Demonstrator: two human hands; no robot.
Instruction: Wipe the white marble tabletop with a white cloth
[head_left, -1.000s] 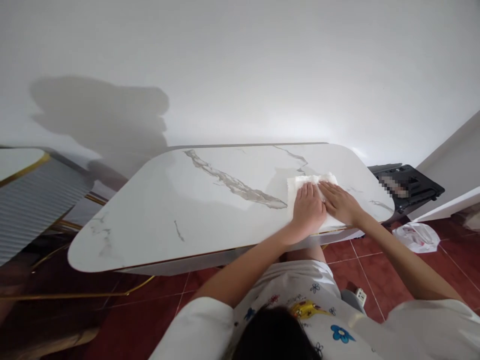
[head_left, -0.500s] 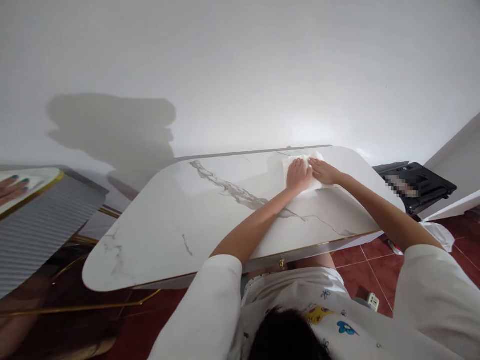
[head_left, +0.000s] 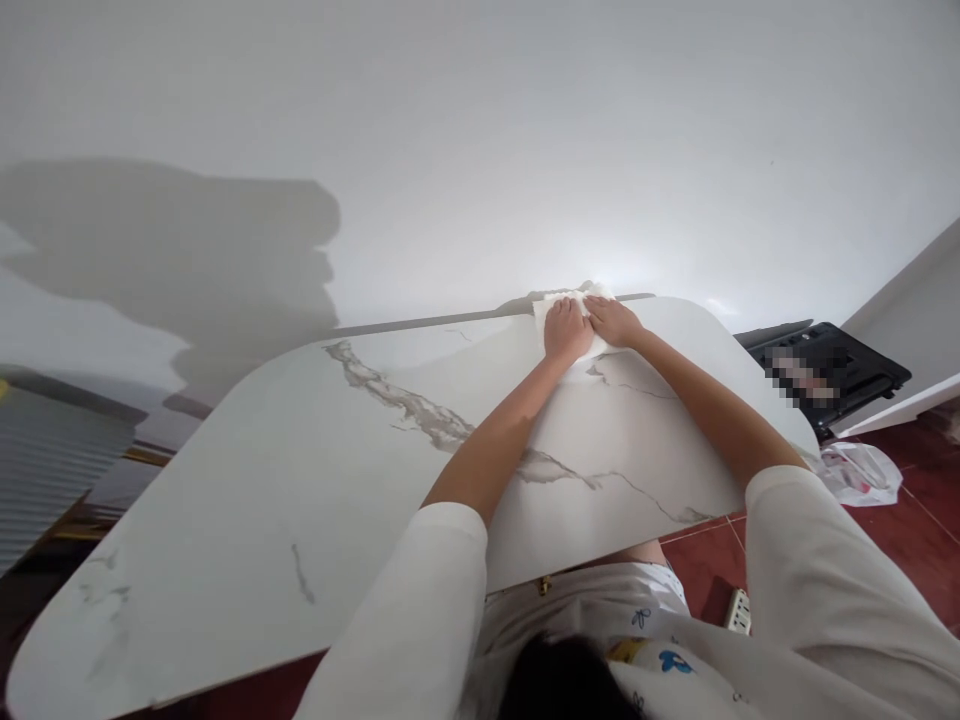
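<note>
A white cloth (head_left: 598, 348) lies at the far edge of a white marble-patterned tabletop (head_left: 300, 450), against the wall. My left hand (head_left: 568, 330) presses down on the cloth, its fingers bent and close together over it. Beside it, my right hand (head_left: 615, 322) rests on the cloth's right part, fingers stretched out flat and pointing left. The two hands almost touch at the fingertips. Both arms reach forward across the tabletop. Under the hands, part of the cloth is hidden.
A white wall (head_left: 487, 150) stands behind the tabletop. To the right are a black case (head_left: 862, 365), a clear plastic bag (head_left: 862, 475) and a power strip (head_left: 739, 610) on the red tiled floor. Grey ribbed furniture (head_left: 60, 460) stands at the left. A gold knob (head_left: 545, 585) sits below the front edge.
Both hands and the cloth have slid away from me, up to the tabletop's far edge. My view has shifted, and another person's hand at the far left has gone out of it.
</note>
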